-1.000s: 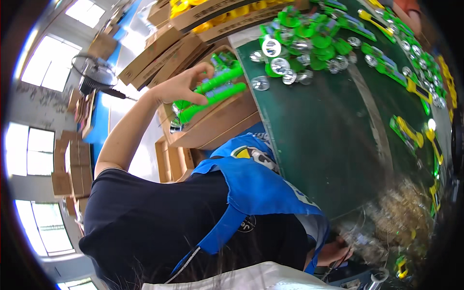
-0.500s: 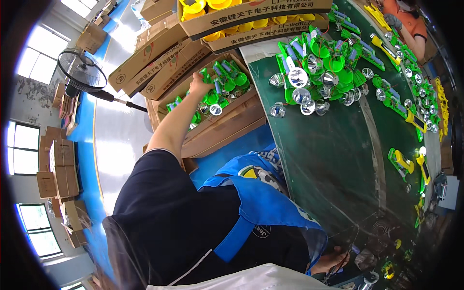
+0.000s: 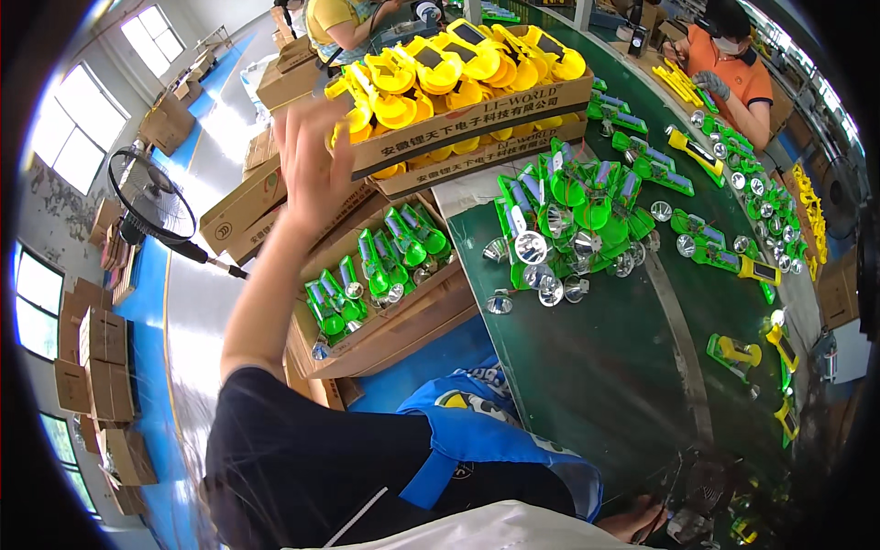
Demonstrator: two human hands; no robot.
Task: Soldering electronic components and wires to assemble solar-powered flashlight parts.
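My left hand (image 3: 312, 165), a little blurred, is raised with its fingers apart and nothing visible in them. It is beside the upper open carton (image 3: 477, 124), which is heaped with yellow plastic flashlight housings (image 3: 431, 69). Under my left forearm stands a lower open carton (image 3: 412, 316) holding several green flashlight inner frames (image 3: 371, 261) with blue-grey cells and silver reflectors. At the lower edge my right hand (image 3: 634, 521) is partly cut off. Its fingers are curled by dark, thin strands, and what it holds cannot be made out.
A pile of green frames with reflectors (image 3: 573, 215) lies on the dark green table (image 3: 596, 376). More frames and yellow housings line its right side. A co-worker in orange (image 3: 729, 69) sits at the far right, another person in yellow (image 3: 339, 23) stands at the back. A fan (image 3: 151, 192) is at left.
My left hand has left the lower carton and risen toward the yellow housings, with no part visible in it. The view has shifted, showing more of the far side. My right hand stays low.
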